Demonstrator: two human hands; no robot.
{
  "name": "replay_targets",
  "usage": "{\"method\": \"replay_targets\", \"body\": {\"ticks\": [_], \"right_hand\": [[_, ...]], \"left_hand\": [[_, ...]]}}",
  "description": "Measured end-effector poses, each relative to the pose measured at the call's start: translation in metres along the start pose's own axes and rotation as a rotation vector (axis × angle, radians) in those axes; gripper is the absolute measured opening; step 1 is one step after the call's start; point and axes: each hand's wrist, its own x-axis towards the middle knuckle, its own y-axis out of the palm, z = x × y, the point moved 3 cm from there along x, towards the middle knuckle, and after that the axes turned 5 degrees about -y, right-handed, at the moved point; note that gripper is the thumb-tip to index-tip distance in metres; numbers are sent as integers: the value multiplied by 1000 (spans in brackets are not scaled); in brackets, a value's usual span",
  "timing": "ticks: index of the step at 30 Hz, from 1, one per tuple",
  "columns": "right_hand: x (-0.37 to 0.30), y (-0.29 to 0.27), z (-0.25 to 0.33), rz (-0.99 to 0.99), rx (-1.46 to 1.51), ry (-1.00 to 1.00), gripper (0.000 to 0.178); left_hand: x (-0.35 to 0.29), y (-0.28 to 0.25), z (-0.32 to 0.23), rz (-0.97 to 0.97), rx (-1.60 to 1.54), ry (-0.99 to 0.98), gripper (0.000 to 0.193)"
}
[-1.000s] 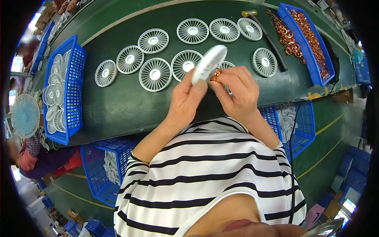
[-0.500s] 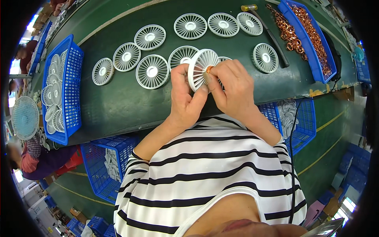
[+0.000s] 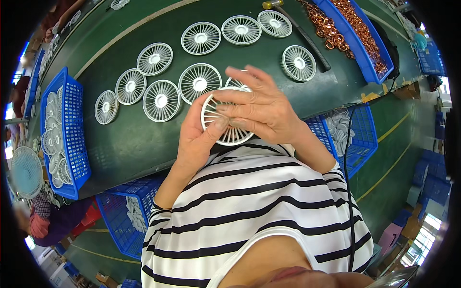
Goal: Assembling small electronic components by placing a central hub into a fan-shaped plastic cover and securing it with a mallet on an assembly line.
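One white spoked disc (image 3: 232, 136): left fingers (image 3: 211, 133) holding it, right fingers (image 3: 245, 111) across, grip unclear.

Green table (image 3: 120, 139): spoked discs (image 3: 200, 84), 1 hammer (image 3: 312, 46), copper rings (image 3: 329, 29), blue tray (image 3: 347, 41), basket (image 3: 74, 129)

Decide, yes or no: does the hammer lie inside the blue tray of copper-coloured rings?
No, the hammer lies on the green tabletop, left of the tray.

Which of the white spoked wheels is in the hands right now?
The white spoked wheel nearest the striped shirt: the left hand grips its rim, the right hand covers its middle. The loose wheels beyond lie on the green bench.
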Motion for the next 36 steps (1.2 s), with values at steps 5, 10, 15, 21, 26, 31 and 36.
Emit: {"method": "replay_targets", "body": {"ticks": [5, 10, 15, 21, 26, 31, 36], "right_hand": [[-4, 10, -8, -7, 217, 57, 37], [-14, 21, -23, 169, -292, 136, 47], [-25, 22, -39, 168, -460, 146, 21], [-7, 26, -32, 139, -450, 124, 32], [-7, 33, -34, 230, -279, 114, 22], [-21, -14, -53, -12, -186, 201, 16], [-62, -99, -105, -534, -445, 837, 21]], "left_hand": [[-12, -15, -16, -203, 539, 355, 46], [-27, -83, -52, -673, 1223, 744, 39], [-56, -128, -66, -481, 1876, 506, 40], [-59, -125, -59, -435, 1718, 424, 44], [-38, -104, -50, -381, 1821, 387, 49], [-25, -93, -44, -219, 1837, 399, 35], [-29, -96, -47, -179, 1789, 441, 33]]}}
